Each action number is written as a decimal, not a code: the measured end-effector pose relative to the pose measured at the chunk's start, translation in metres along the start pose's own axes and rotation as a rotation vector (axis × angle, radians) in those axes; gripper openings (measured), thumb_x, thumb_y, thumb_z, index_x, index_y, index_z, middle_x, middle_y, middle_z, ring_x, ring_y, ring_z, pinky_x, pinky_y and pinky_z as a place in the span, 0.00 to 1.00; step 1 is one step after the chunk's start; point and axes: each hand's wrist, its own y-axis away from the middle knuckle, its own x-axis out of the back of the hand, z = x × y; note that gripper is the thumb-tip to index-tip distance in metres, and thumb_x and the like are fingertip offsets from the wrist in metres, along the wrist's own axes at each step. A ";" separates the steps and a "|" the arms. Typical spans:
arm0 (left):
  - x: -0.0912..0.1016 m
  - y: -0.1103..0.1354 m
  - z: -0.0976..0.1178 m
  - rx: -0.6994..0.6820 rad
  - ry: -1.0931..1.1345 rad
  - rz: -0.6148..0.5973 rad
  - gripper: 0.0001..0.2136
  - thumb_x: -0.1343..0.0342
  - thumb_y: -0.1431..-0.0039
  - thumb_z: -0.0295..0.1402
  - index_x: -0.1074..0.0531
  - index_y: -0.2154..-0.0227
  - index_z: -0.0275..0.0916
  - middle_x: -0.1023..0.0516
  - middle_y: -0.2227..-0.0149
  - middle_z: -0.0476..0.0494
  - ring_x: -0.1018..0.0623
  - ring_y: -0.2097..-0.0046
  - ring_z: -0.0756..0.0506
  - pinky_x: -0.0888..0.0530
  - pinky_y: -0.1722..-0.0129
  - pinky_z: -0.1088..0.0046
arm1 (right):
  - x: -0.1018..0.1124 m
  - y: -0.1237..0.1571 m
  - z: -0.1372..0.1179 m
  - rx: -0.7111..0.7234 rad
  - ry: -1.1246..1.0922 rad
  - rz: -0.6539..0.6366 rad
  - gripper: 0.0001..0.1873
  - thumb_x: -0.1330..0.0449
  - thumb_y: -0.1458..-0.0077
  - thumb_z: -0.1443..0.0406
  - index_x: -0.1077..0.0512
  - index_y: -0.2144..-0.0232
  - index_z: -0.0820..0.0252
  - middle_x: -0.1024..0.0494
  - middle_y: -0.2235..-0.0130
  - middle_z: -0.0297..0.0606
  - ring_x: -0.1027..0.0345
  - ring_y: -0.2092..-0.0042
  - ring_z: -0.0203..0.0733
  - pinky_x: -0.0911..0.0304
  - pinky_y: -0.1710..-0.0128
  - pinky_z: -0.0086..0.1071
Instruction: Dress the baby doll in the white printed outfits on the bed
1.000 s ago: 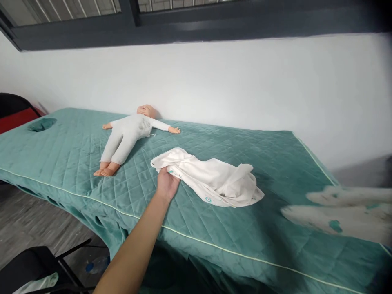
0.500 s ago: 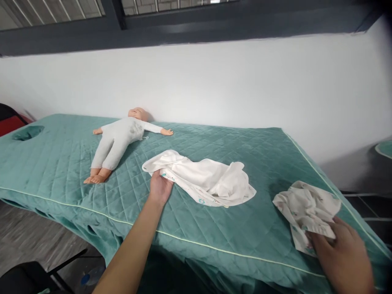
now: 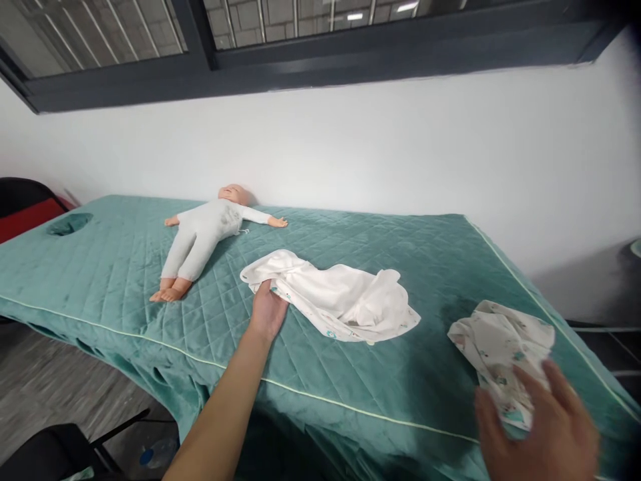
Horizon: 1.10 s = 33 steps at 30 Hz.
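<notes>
A white baby garment [image 3: 340, 294] with small coloured prints along its edge lies spread on the green quilted bed cover [image 3: 400, 381]. Its left end is gripped by my left hand [image 3: 269, 312], the fingers tucked underneath the cloth. Over at the right, a second printed white cloth [image 3: 505, 341], perhaps clothing, lies crumpled near the bed's edge. My right hand [image 3: 545, 421] hovers at its near side with fingers spread, slightly blurred, partly covering it. A baby doll [image 3: 205, 230] in a white body suit rests on its back to the left, arms stretched out.
A white wall [image 3: 350, 147] and a dark window frame [image 3: 325, 60] rise behind the bed. The cover has a round hole [image 3: 70, 224] at the far left. A black chair [image 3: 55, 451] stands on the floor at lower left, beside a plastic bottle [image 3: 159, 453].
My right hand has let go of the crumpled printed cloth, and its fingers have spread. The cloth now lies flatter. My left hand keeps its hold; the view has tilted up slightly.
</notes>
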 end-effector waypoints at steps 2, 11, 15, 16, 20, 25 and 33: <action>-0.006 0.018 -0.004 0.010 -0.042 -0.006 0.16 0.47 0.34 0.37 0.26 0.47 0.39 0.22 0.43 0.41 0.24 0.40 0.42 0.28 0.39 0.64 | 0.000 -0.001 -0.033 0.191 -0.109 -0.077 0.33 0.42 0.39 0.59 0.44 0.33 0.52 0.43 0.31 0.54 0.47 0.31 0.65 0.45 0.35 0.64; -0.040 0.088 -0.036 0.002 -0.464 0.037 0.18 0.37 0.44 0.33 0.31 0.50 0.40 0.23 0.45 0.39 0.23 0.44 0.40 0.29 0.41 0.60 | -0.040 -0.006 -0.127 0.528 -0.073 -0.699 0.33 0.43 0.43 0.70 0.39 0.34 0.66 0.33 0.35 0.53 0.41 0.33 0.62 0.39 0.36 0.58; -0.061 0.061 0.004 -0.195 -0.902 -0.087 0.09 0.46 0.43 0.29 0.27 0.59 0.37 0.20 0.55 0.41 0.23 0.49 0.41 0.30 0.42 0.62 | -0.006 -0.026 -0.156 0.631 -0.305 -0.923 0.31 0.40 0.40 0.66 0.38 0.35 0.62 0.29 0.37 0.48 0.34 0.37 0.52 0.35 0.38 0.48; -0.069 0.055 0.021 -0.230 -1.065 -0.157 0.07 0.48 0.44 0.28 0.27 0.64 0.37 0.20 0.59 0.42 0.22 0.53 0.41 0.28 0.46 0.63 | 0.006 -0.037 -0.161 0.628 -0.369 -0.923 0.28 0.42 0.38 0.64 0.37 0.36 0.58 0.27 0.38 0.45 0.31 0.39 0.49 0.33 0.40 0.43; -0.115 0.051 0.097 -0.377 -1.660 -0.827 0.08 0.51 0.45 0.26 0.28 0.73 0.38 0.22 0.68 0.45 0.24 0.63 0.44 0.27 0.59 0.67 | 0.048 -0.095 -0.179 0.546 -0.495 -0.537 0.20 0.47 0.34 0.66 0.34 0.41 0.50 0.25 0.41 0.37 0.29 0.43 0.43 0.31 0.44 0.39; -0.170 0.080 0.151 -0.762 -1.948 -1.054 0.13 0.53 0.43 0.23 0.23 0.67 0.39 0.20 0.63 0.44 0.22 0.60 0.44 0.27 0.58 0.67 | 0.065 -0.149 -0.198 0.609 -0.340 -0.371 0.23 0.41 0.40 0.65 0.32 0.42 0.55 0.23 0.45 0.40 0.30 0.44 0.49 0.34 0.48 0.42; -0.181 0.089 0.152 -1.119 -1.954 -0.697 0.16 0.52 0.41 0.24 0.24 0.56 0.45 0.21 0.56 0.44 0.22 0.53 0.41 0.27 0.59 0.67 | 0.080 -0.165 -0.201 0.385 -0.018 -0.508 0.13 0.51 0.39 0.68 0.26 0.62 0.57 0.24 0.69 0.34 0.35 0.70 0.37 0.50 0.71 0.30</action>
